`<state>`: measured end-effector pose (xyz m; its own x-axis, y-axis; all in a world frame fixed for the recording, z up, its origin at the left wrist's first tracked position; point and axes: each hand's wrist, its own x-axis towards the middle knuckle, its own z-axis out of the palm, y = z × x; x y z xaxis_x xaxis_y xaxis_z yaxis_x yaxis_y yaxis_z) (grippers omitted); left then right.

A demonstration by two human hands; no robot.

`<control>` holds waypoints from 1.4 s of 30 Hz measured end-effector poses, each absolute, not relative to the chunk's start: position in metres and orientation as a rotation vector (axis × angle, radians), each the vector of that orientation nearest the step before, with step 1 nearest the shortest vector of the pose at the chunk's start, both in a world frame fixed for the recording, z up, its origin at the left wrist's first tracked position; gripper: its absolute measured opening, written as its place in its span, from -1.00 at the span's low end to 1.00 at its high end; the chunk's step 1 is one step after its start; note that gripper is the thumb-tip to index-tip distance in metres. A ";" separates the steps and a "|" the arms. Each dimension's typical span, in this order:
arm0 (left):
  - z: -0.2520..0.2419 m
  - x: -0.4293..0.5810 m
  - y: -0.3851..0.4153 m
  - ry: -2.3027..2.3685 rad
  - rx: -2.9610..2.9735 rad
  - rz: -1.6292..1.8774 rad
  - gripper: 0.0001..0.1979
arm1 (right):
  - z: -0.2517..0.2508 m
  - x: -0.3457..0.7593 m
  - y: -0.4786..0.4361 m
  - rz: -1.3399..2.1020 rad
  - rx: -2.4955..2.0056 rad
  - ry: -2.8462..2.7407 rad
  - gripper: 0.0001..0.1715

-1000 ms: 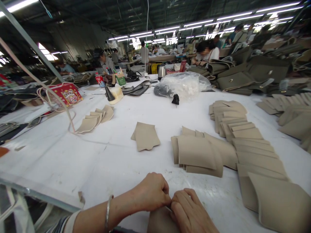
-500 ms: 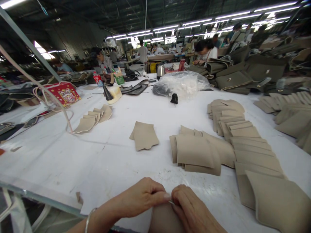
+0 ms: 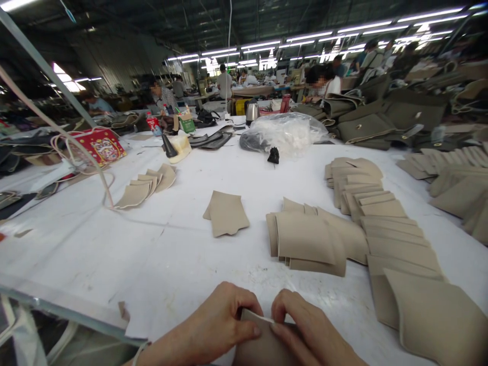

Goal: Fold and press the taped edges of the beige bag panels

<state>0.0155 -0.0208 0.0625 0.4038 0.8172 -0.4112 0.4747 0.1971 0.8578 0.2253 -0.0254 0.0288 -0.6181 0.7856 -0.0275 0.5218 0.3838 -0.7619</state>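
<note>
Both my hands meet at the bottom middle of the white table (image 3: 152,254). My left hand (image 3: 213,325) pinches the top edge of a beige fabric piece (image 3: 263,345), thumb on its face. My right hand (image 3: 308,330) grips the same edge right beside it, fingers curled over the piece. Most of that piece is hidden under my hands and cut off by the frame's bottom. A small stack of similar beige pieces (image 3: 308,239) lies just beyond my right hand.
A long row of overlapping beige pieces (image 3: 392,229) runs down the right side. A lone folded piece (image 3: 226,213) lies mid-table and a fan of pieces (image 3: 145,188) at left. Farther back are a clear plastic bag (image 3: 285,132), a red patterned bag (image 3: 99,145) and seated workers.
My hands have slid forward onto the table and the beige piece's top edge has come up into view between my fingers. Nothing else on the table has moved.
</note>
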 end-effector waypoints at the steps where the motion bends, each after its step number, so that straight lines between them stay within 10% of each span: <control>1: 0.065 0.016 -0.020 1.226 1.465 0.356 -0.84 | 0.030 0.226 -0.024 1.128 -1.154 -2.292 -0.93; 12: 0.078 0.012 -0.013 1.350 1.973 0.731 -0.71 | 0.056 0.218 -0.009 1.417 -1.326 -2.147 -0.71; 17: 0.037 0.016 -0.023 1.074 2.322 0.900 -0.32 | 0.063 0.209 -0.002 1.801 -1.192 -1.335 -0.63; 22: 0.031 0.026 -0.035 1.174 2.018 0.902 -0.45 | 0.063 0.195 -0.002 1.985 -1.060 -1.044 -0.50; 30: 0.026 0.018 -0.028 1.002 0.514 0.914 -0.41 | 0.063 0.225 0.004 0.721 -1.231 -1.939 -0.83; 42: -0.031 0.049 -0.042 0.752 0.606 0.916 -0.57 | 0.023 0.219 -0.011 0.780 -1.343 -2.305 -0.84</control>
<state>0.0491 -0.0417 -0.0310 0.3956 0.8645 -0.3102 -0.4722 0.4811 0.7386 0.2189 -0.0105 0.0226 -0.4836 0.8747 0.0313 0.6760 0.3959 -0.6215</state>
